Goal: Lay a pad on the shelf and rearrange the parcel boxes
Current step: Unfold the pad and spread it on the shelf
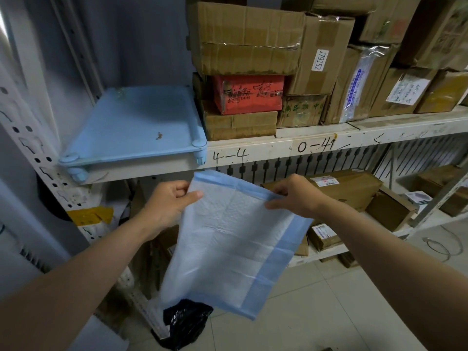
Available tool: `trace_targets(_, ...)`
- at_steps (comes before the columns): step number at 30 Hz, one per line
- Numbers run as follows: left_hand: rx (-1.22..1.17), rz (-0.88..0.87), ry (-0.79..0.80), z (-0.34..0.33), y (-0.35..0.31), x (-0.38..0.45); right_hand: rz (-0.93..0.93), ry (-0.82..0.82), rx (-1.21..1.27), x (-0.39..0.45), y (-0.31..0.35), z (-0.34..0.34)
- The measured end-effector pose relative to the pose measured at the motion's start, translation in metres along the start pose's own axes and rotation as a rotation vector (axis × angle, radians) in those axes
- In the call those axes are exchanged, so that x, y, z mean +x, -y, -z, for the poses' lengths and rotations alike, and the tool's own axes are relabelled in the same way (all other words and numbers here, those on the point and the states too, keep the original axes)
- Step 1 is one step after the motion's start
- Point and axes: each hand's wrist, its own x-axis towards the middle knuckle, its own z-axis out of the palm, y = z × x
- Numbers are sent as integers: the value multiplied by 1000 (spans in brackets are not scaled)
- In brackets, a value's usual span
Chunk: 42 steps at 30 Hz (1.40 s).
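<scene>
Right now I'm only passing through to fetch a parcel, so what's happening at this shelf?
A person is holding a blue pad up in front of the shelf, the left hand and right hand each pinching its top edge while it hangs down, partly folded. It is not laid yet. On the shelf's left end sits a blue tray; the parcel boxes stand stacked to its right, a red box among them.

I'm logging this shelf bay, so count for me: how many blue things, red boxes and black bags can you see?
Blue things: 2, the pad and the plastic tray
Red boxes: 1, the red box
Black bags: 1, the black bag on the floor
Total: 4
</scene>
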Motion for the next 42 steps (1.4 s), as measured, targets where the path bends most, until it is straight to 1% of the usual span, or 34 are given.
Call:
trace_targets(3, -77, -31, -68, -4, -3, 2, -5, -37, -31, 4, 0, 1)
trace_targets(5, -63, -32, -65, -7, -6, 4, -28, -37, -72, 6, -3, 4)
trace_targets(7, 13, -49, -20, -9, -10, 6, -24, -15, -52, 8, -2, 6)
trace_targets(11, 114, -102, 124, -20, -18, 8, 124, 13, 195, 10, 29, 6)
trace_targets(14, 146, -160, 166, -27, -22, 9, 190, -3, 267, 15, 53, 0)
trace_targets(16, 157, -176, 137, -26, -20, 10, 206, -71, 283, 18, 59, -4)
trace_targets(20, 139, -112, 61, -20, -7, 11, 208, -146, 338, 21, 58, -6)
trace_targets(24, 175, -40, 65, -17, 10, 8, 182, -191, 410, 21, 56, -2)
trace_targets(27, 200, -20, 58, -16, 22, 10, 164, -249, 445, 21, 55, 2)
trace_targets(37, 329, -28, 73, -10, 47, 18, 123, -552, 513, 19, 44, 22)
trace_targets(40, 413, -12, 88, -8, 56, 19, 85, -656, 513, 19, 35, 29)
trace_targets(42, 446, -20, 53, -3, 60, 21, 35, -722, 497, 18, 28, 33)
